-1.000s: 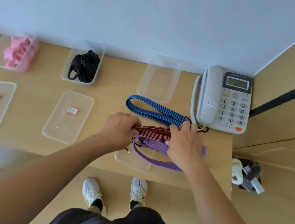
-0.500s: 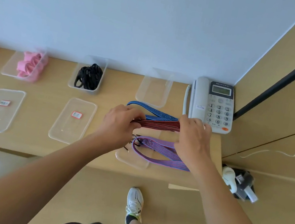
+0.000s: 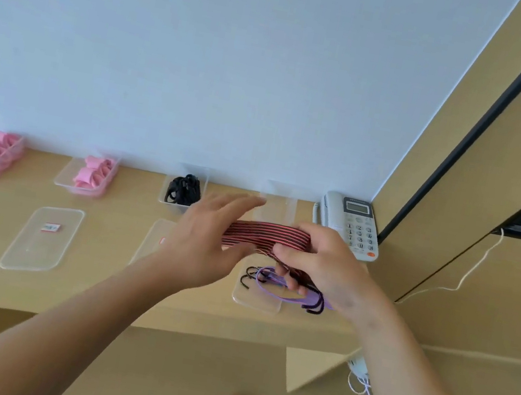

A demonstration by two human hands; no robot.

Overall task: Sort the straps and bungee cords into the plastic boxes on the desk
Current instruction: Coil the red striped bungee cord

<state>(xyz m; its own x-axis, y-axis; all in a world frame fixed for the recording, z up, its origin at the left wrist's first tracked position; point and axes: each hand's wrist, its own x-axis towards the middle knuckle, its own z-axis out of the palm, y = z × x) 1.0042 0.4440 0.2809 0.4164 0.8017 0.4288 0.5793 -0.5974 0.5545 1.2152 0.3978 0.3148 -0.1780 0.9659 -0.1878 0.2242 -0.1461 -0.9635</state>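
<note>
Above the tan wooden tabletop, before the empty clear plastic box, I hold the folded red-and-black striped flat bungee cord. My right hand grips its right end. My left hand, fingers straight, touches the left end. The cord is probably light, limp and springy; pinch across all layers.

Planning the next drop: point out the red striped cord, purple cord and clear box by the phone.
red striped cord (image 3: 268,235): head view, bundle's middle.
purple cord (image 3: 311,298): head view, loop's right end.
clear box (image 3: 279,209): head view, front wall.
</note>
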